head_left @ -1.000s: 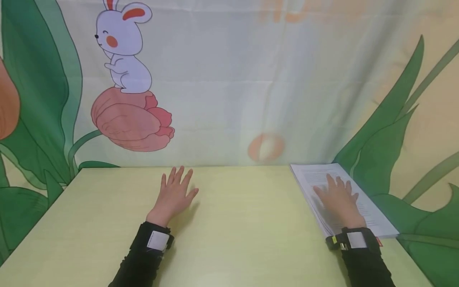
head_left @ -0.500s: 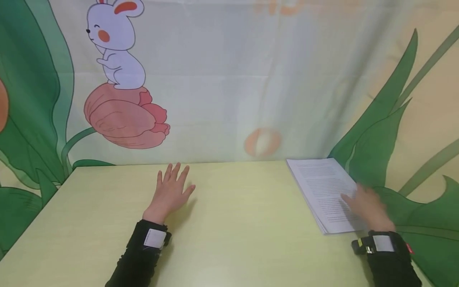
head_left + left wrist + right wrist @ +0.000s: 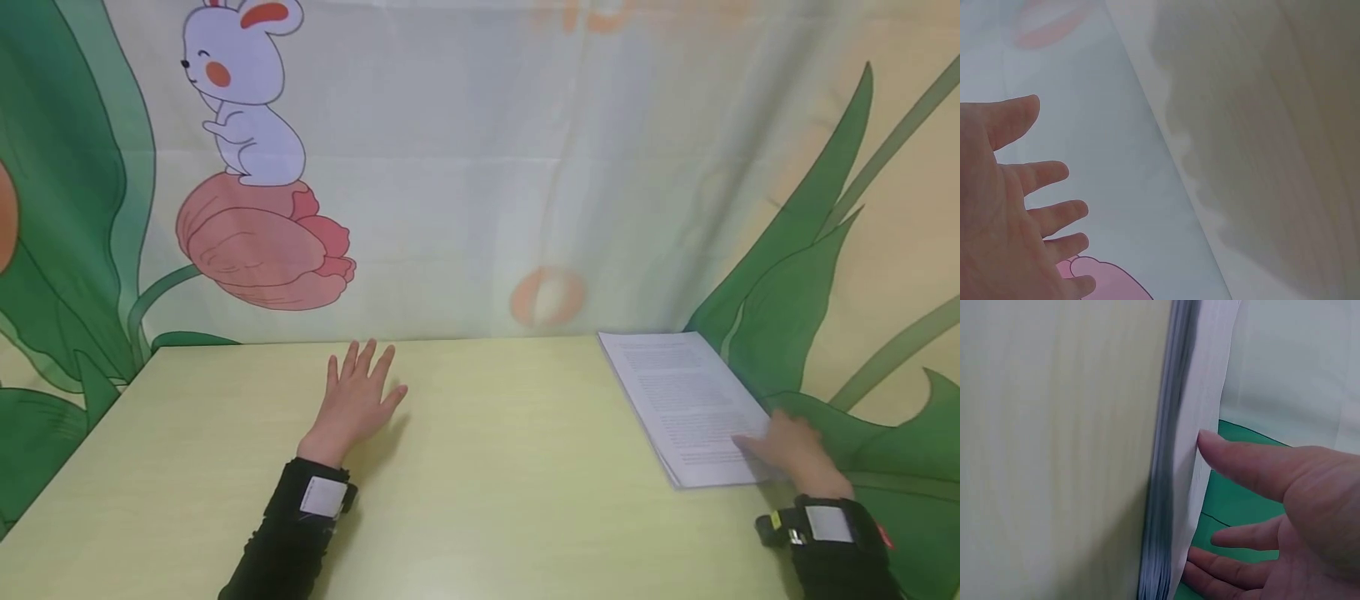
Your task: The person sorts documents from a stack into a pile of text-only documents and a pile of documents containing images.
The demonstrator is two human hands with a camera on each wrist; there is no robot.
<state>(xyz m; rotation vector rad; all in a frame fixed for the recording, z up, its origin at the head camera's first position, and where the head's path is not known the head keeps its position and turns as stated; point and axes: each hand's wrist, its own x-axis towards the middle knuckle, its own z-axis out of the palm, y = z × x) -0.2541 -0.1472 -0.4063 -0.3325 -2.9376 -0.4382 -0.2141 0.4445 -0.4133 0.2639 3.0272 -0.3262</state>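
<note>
Head view: your left hand (image 3: pixel 349 412) is spread wide over the table (image 3: pixel 510 467), seemingly idle. Your right hand (image 3: pixel 795 454) brings its thumb over the paper stack (image 3: pixel 678 408), fingers past the edge, likely straddling it for control; pinching? Can't tell.

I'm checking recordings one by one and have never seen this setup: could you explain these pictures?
No machine here, just a person's two bare hands. The wide view is taken from the head, the two close ones from the left and right wrists. On the pale yellow table, toward the right, lies a stack of printed sheets. The left hand is spread and holds nothing. The right hand is at the stack's right edge; whether it grips the paper is unclear. Behind the table is a cloth backdrop.
</note>
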